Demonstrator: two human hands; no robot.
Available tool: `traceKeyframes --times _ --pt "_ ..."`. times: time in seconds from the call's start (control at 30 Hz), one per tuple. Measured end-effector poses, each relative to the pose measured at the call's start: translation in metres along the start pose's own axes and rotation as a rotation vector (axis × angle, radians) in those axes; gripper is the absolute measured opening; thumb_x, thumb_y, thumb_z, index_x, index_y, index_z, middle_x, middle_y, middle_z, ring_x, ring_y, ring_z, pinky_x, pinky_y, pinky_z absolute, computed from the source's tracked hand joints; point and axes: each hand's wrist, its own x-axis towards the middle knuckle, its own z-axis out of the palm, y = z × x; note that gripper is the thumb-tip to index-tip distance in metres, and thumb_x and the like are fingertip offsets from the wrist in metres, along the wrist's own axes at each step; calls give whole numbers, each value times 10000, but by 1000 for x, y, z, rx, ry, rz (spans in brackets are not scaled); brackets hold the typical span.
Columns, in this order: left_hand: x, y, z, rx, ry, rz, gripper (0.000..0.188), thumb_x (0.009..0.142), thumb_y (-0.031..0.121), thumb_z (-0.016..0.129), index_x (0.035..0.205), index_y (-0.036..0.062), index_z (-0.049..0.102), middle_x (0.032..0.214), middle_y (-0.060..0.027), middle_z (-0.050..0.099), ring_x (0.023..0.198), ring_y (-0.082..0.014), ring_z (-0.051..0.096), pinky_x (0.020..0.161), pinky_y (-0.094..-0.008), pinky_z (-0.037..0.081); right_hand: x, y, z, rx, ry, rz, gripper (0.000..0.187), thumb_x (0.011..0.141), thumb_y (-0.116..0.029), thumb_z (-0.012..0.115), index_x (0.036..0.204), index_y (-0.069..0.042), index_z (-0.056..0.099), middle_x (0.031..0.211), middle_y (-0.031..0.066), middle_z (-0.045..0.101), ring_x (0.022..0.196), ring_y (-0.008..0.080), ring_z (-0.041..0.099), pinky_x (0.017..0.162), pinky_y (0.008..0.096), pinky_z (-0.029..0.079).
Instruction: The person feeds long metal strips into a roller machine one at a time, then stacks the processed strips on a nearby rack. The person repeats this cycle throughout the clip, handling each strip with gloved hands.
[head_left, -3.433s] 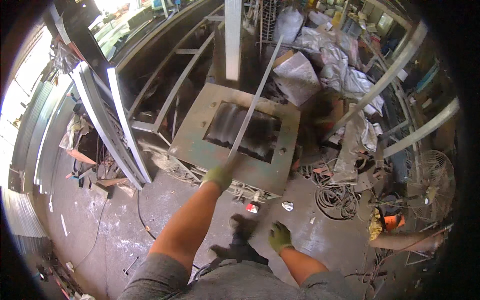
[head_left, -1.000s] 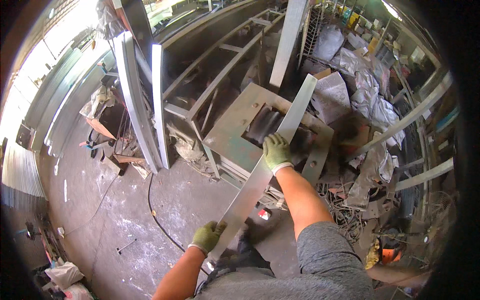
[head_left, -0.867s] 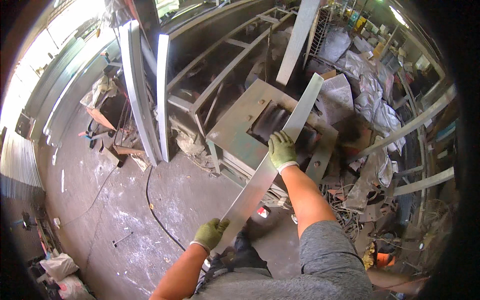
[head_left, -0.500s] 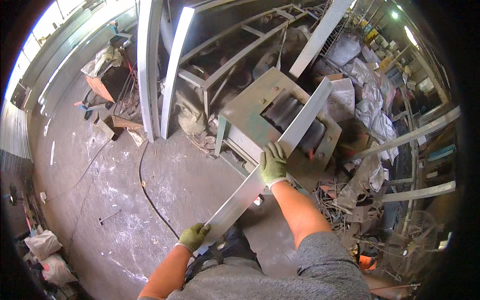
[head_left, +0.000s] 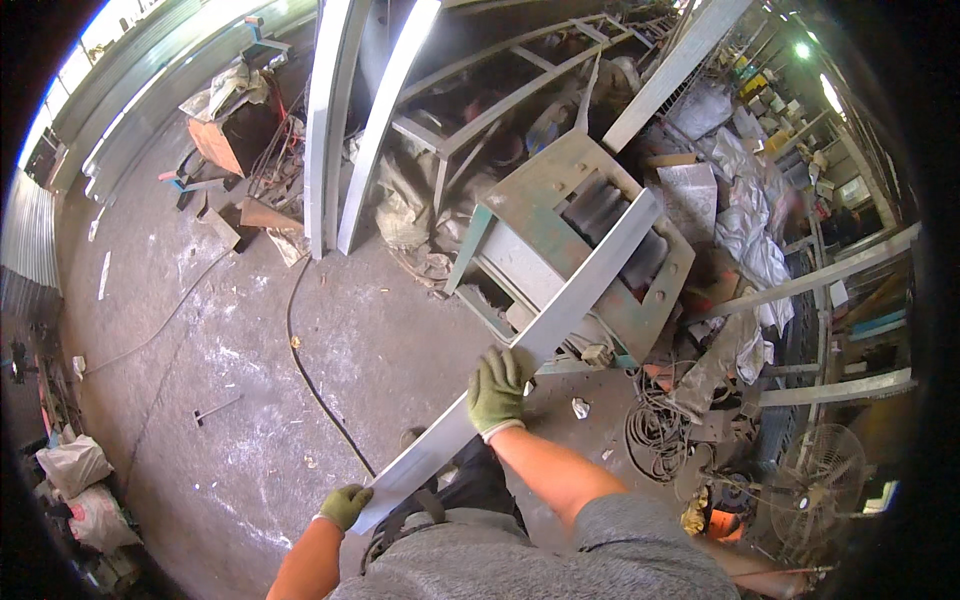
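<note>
A long flat silver-grey metal bar [head_left: 425,448] slants from my lap up to a heavy steel machine [head_left: 530,205]. Its far end lies across the machine's top, over the dark rollers [head_left: 597,208]. My left hand [head_left: 346,507], in an olive-green glove, grips the near end, fingers curled over the edge. Further along, my right hand [head_left: 497,391], gloved alike, is closed over the bar just short of the machine. The undersides of both grips are hidden. The machine has a worn greenish plate with bolts and an open side frame.
Upright pale metal beams [head_left: 328,130] stand behind to the left. A dark cable [head_left: 318,392] runs over the floor [head_left: 200,340] toward my feet. Coiled cable [head_left: 655,430] and a standing fan [head_left: 815,485] are at the right. Silvery sacks [head_left: 740,220] lie beyond the machine.
Both hands and the bar have moved back toward me and to the left. More of the machine's side shows now. The view has shifted slightly.
</note>
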Motion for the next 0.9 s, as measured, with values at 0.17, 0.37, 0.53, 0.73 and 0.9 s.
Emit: traceKeyframes --times 0.17,0.37,0.53,0.73,0.9 --pt "-43 -77 -8 -14 15 -34 517 1098 552 661 1197 79 845 1107 -227 836 1071 -402 803 969 -503 600 -52 -61 -2 66 -72 -14 455 1086 -335 636 1414 -27 706 1633 212 582 1548 484 446 1291 676 321" --pt "-88 -132 -34 22 44 -49 512 1080 557 670 1158 84 846 1096 -236 830 1082 -439 801 957 -509 610 -87 -110 -14 160 -201 -60 516 1095 -387 637 1463 -31 699 1646 229 568 1555 496 433 1318 629 312" --pt "-115 -152 -53 41 69 -84 454 1089 475 679 1190 70 856 1090 -202 854 1050 -344 822 959 -467 623 -102 -127 -26 301 -265 -120 547 1103 -427 645 1508 -62 689 1715 194 530 1615 483 387 1343 630 290" --pt "-53 -71 -51 107 31 -60 576 1068 607 683 1223 75 840 1173 -239 836 1142 -442 794 1005 -508 606 -47 -64 -25 115 -269 -136 607 1121 -431 589 1582 -40 630 1760 198 474 1668 465 324 1343 670 271" --pt "7 111 -29 294 78 159 756 999 729 725 1325 48 747 1191 -271 820 1125 -498 783 942 -559 608 63 76 -42 -64 -197 -138 669 1139 -455 526 1634 -7 565 1771 250 452 1667 515 328 1356 661 265"
